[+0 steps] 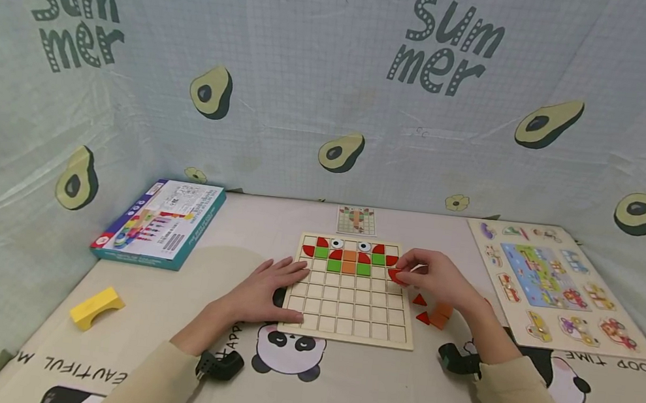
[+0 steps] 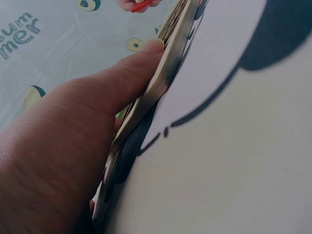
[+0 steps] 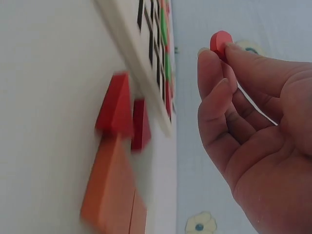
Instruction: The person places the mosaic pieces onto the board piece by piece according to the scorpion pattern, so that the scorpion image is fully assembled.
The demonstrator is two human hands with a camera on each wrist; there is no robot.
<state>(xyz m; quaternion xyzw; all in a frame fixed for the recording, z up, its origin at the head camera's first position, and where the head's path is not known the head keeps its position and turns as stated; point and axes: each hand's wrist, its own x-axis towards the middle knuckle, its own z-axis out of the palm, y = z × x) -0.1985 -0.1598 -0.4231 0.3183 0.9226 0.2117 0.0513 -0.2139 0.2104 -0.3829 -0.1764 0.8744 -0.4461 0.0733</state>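
Note:
A wooden grid board [image 1: 349, 310] lies in front of me, its upper rows filled with red, green, orange and eye-printed pieces. My left hand [image 1: 267, 293] rests on the board's left edge with fingers spread. In the left wrist view the thumb [image 2: 141, 61] presses along the board's rim. Above the board's right side, my right hand [image 1: 439, 278] pinches a red quarter-circle piece [image 3: 221, 43] between thumb and fingertips. Two red triangle pieces [image 1: 420, 300] and some orange square pieces [image 1: 441, 316] lie just right of the board, below that hand.
Behind the board lies a small pattern card [image 1: 356, 221]. A picture puzzle board [image 1: 487, 235] is at the right, partly beside the right forearm. At the left are a boxed toy set [image 1: 169, 225] and a yellow arch block [image 1: 97, 307]. A patterned cloth wall stands behind.

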